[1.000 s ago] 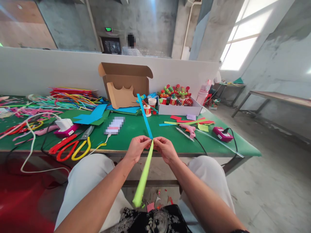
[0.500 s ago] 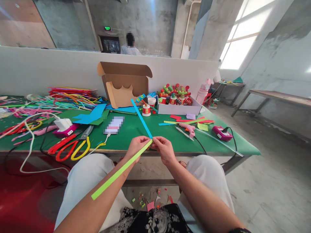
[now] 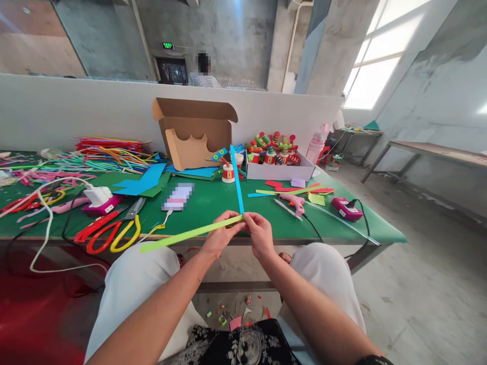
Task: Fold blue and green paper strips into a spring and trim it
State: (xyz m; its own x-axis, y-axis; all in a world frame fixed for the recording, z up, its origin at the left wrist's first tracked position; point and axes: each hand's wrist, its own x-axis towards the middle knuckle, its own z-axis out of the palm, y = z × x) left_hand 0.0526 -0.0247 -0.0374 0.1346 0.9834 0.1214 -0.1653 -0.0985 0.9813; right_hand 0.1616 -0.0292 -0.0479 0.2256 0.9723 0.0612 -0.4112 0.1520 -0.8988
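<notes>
Head view: at left, scissors point(image 3: 130, 217) lie on the green table point(image 3: 205, 205); rightward, a lime strip point(image 3: 192, 233) crosses the left hand point(image 3: 217, 239), whose grip I cannot tell; a blue strip point(image 3: 237, 180) points far; the right hand point(image 3: 262, 235) pinches their meeting ends.

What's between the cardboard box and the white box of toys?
In the head view: a white cup, something blue and, slightly nearer, a small toy. The held blue strip crosses in front of the cup.
</notes>
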